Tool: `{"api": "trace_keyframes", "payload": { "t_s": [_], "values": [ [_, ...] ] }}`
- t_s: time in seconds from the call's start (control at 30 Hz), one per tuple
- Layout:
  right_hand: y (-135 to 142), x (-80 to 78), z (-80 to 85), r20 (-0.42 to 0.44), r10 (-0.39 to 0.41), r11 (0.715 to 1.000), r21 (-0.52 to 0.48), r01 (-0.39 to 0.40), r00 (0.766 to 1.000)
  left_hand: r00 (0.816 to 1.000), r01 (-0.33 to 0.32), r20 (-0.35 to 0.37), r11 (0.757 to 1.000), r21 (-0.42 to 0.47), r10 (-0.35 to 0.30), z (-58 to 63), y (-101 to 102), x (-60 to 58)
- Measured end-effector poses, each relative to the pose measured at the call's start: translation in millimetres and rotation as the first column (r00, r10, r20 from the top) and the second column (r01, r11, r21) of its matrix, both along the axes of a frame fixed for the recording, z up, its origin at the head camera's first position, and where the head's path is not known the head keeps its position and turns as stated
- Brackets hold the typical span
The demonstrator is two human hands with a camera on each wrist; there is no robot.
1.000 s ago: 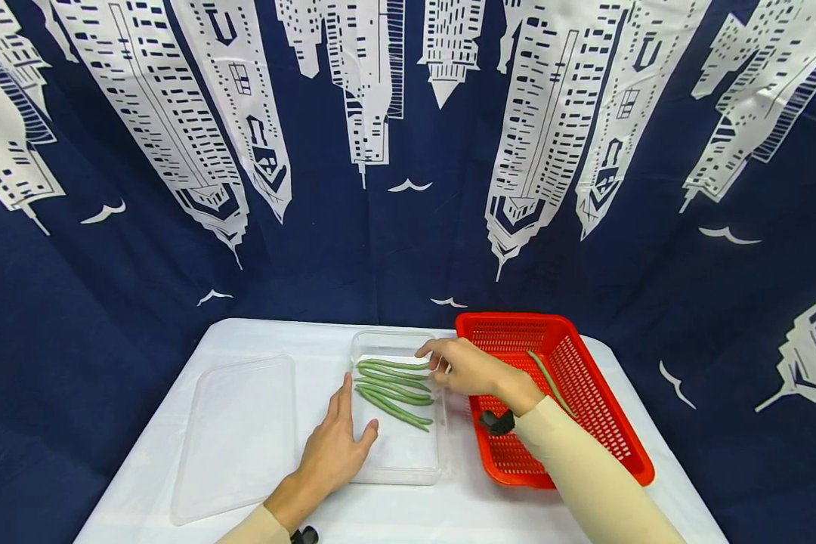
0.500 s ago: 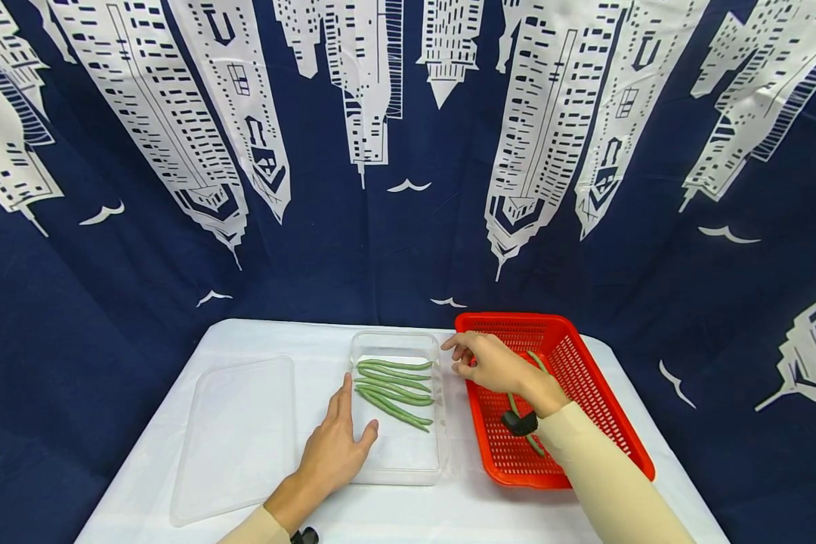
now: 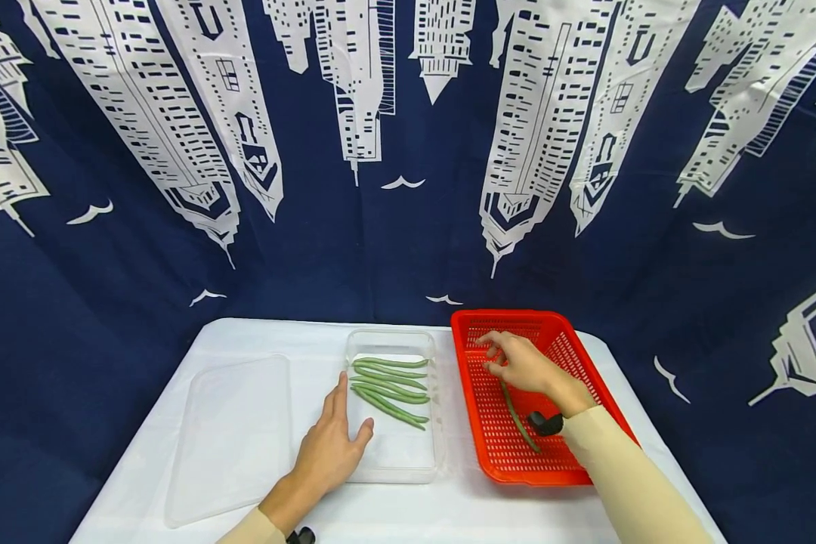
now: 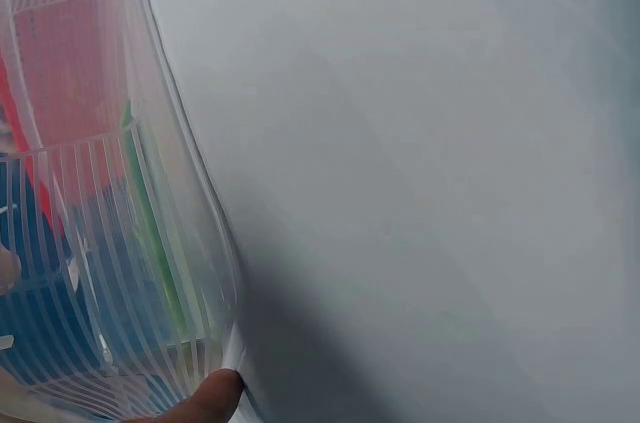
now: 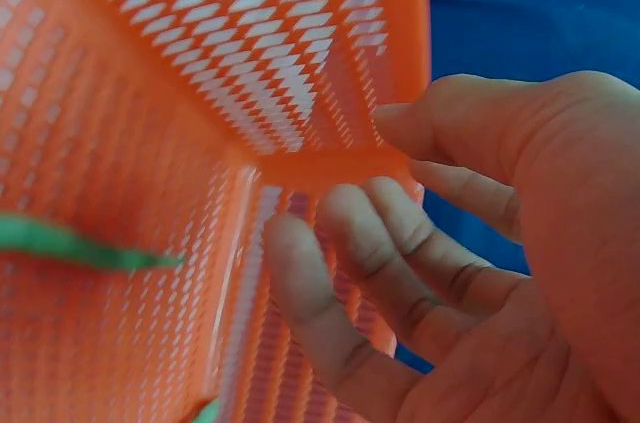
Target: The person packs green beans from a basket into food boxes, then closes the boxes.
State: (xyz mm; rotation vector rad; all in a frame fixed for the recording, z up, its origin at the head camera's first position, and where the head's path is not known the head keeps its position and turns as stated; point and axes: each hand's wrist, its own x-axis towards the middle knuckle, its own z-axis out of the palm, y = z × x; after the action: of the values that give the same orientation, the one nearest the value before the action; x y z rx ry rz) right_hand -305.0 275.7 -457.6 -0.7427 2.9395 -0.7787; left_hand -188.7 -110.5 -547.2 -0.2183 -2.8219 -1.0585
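Observation:
My right hand hovers over the red basket, fingers loosely bent and holding nothing. Inside the basket, a green bean lies below this hand. The right wrist view shows one green bean and a second green tip at the lower edge. My left hand rests against the left side of the clear plastic container, fingers straight and thumb over its edge. Several green beans lie side by side in the container. Through its ribbed wall a bean shows in the left wrist view.
A clear flat lid lies on the white table, left of the container. The basket stands to the container's right, with a narrow gap between. Behind the table hangs a dark blue cloth printed with white buildings.
My right hand has moved right, from the container's right edge to over the basket, leaving a bean in the container. My left hand has kept its place at the container. The head view shifted slightly.

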Motion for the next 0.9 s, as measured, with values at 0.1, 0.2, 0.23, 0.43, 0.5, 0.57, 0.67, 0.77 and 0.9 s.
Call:
{"api": "trace_keyframes", "payload": {
  "t_s": [0.1, 0.2, 0.23, 0.43, 0.5, 0.57, 0.67, 0.77, 0.9],
  "values": [
    [10.7, -0.9, -4.1, 0.043, 0.002, 1.0, 0.023, -0.003, 0.999, 1.0, -0.008, 0.006, 1.0, -0.003, 0.008, -0.4, -1.5, 0.8],
    [20.2, 0.0, -8.3, 0.124, -0.002, 0.999, 0.048, -0.004, 0.992, 1.0, -0.018, 0.01, 1.0, -0.005, 0.018, -0.8, -2.5, 1.7],
    [23.1, 0.6, -9.6, 0.154, -0.009, 0.998, 0.059, 0.0, 0.988, 1.0, -0.019, 0.01, 1.0, -0.004, 0.02, -1.0, -2.6, 1.9],
    [39.2, 7.8, -17.5, 0.322, -0.023, 0.996, 0.091, -0.007, 0.947, 1.0, -0.011, 0.005, 1.0, 0.0, 0.011, -1.7, -0.1, 0.4],
    [41.9, 12.1, -20.7, 0.395, -0.04, 0.997, 0.077, 0.01, 0.918, 1.0, -0.012, 0.011, 1.0, -0.003, 0.012, -0.8, 0.9, 0.1],
    [43.6, 17.4, -25.5, 0.461, -0.069, 0.997, 0.072, 0.04, 0.884, 1.0, -0.014, 0.02, 1.0, -0.006, 0.014, -1.2, 1.7, 0.4],
    [43.7, 24.6, -31.6, 0.519, -0.113, 0.993, 0.078, 0.085, 0.847, 0.999, -0.012, 0.031, 1.0, -0.008, 0.012, -2.3, 2.4, 1.4],
    [41.8, 27.0, -33.9, 0.534, -0.112, 0.994, 0.064, 0.092, 0.838, 0.999, -0.01, 0.032, 1.0, -0.009, 0.01, -2.8, 2.8, 1.6],
    [38.3, 25.3, -32.6, 0.547, -0.071, 0.997, 0.009, 0.079, 0.834, 1.0, -0.016, 0.019, 1.0, -0.014, 0.017, 0.0, 3.7, 0.7]
  ]
}}
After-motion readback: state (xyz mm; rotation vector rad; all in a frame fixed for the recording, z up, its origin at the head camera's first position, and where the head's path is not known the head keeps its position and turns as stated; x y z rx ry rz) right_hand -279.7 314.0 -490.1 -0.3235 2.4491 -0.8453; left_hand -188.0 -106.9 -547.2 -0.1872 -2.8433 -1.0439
